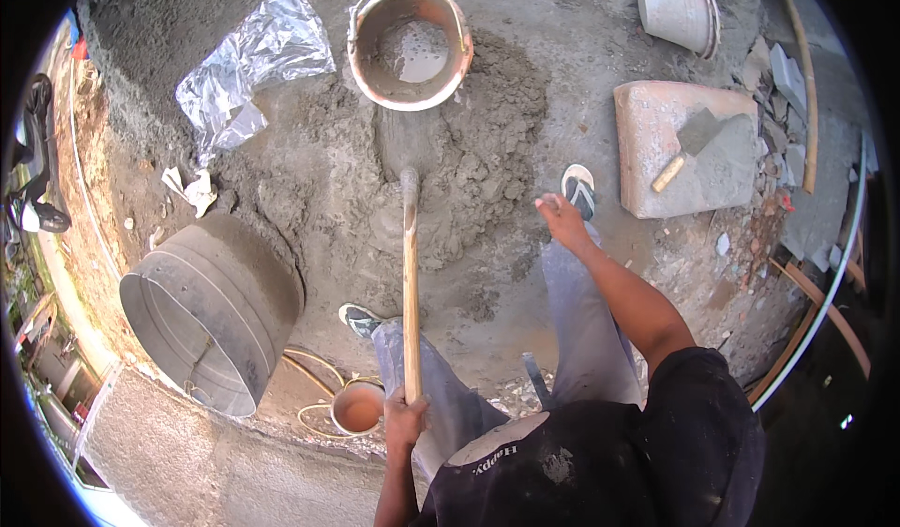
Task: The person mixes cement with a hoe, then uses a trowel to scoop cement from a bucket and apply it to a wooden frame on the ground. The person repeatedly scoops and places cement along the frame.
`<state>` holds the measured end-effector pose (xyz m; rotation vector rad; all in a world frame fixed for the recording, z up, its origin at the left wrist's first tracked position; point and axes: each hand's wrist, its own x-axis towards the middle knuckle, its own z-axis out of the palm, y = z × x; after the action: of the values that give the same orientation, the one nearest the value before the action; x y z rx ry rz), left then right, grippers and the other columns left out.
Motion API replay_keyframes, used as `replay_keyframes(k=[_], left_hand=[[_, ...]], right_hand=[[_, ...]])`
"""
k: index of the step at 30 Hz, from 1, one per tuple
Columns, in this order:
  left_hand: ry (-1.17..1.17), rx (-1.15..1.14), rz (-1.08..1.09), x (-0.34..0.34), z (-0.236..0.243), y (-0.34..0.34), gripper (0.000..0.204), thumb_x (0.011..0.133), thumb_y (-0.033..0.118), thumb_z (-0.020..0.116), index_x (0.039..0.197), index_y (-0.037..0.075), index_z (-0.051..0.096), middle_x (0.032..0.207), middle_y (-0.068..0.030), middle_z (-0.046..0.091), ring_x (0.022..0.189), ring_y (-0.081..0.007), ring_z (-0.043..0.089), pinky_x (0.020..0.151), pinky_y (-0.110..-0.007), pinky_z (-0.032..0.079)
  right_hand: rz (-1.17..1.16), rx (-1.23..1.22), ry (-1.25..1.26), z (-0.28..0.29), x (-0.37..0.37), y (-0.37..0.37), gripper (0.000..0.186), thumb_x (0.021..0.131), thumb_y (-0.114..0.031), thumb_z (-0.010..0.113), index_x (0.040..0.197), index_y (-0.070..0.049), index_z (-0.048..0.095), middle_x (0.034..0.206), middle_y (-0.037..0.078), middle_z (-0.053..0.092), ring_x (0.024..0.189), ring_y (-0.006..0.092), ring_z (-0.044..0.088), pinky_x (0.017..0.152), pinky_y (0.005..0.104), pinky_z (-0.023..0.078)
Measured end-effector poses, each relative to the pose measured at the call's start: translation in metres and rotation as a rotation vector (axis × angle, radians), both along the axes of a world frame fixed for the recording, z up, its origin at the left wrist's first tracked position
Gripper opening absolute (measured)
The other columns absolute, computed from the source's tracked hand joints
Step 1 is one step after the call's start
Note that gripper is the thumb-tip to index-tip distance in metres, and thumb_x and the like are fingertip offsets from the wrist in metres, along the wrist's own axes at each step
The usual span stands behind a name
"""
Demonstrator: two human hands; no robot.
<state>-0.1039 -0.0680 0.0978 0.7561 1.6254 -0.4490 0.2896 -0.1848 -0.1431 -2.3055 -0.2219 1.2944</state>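
Note:
My left hand (406,419) is wrapped round the wooden handle (411,293) of a long tool, whose grey head (409,152) lies in a pile of wet grey mortar (497,143). My right hand (559,218) hangs in the air right of the handle, fingers loosely bent and apart, with nothing visible in it. Just beyond the tool's head stands a bucket (360,67) with a wire handle and wet grey residue inside. My feet in sandals (579,189) stand either side of the handle.
A large metal drum (225,274) lies at left, near crumpled silver foil (248,67) and a small orange pot (359,407). At right, a trowel (694,133) rests on a sack (656,180), near a tipped white bucket (675,11), rubble, a pole (797,77) and boards (825,302).

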Motion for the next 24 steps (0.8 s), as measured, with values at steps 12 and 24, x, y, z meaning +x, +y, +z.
replay_keyframes(k=[12, 24], left_hand=[[-0.317, -0.04, 0.326, 0.007, 0.017, -0.034, 0.047, 0.088, 0.014, 0.058, 0.132, 0.002, 0.045, 0.076, -0.0019, 0.055, 0.055, -0.0082, 0.051, 0.043, -0.024, 0.042], [-1.122, -0.083, 0.623, 0.157, 0.159, 0.125, 0.08, 0.092, 0.025, 0.055, 0.147, -0.002, 0.005, 0.088, -0.0099, 0.055, 0.054, -0.017, 0.057, 0.043, -0.028, 0.047]], right_hand=[[-0.496, -0.013, 0.799, -0.024, -0.222, 0.157, 0.018, 0.082, -0.006, 0.062, 0.092, -0.004, 0.047, 0.063, 0.005, 0.049, 0.049, 0.0177, 0.051, 0.041, 0.0345, 0.045], [-0.581, 0.164, 0.898, 0.135, -0.032, 0.265, 0.02, 0.08, -0.003, 0.058, 0.088, -0.007, 0.041, 0.058, 0.004, 0.046, 0.042, 0.0153, 0.049, 0.038, 0.0291, 0.047]])
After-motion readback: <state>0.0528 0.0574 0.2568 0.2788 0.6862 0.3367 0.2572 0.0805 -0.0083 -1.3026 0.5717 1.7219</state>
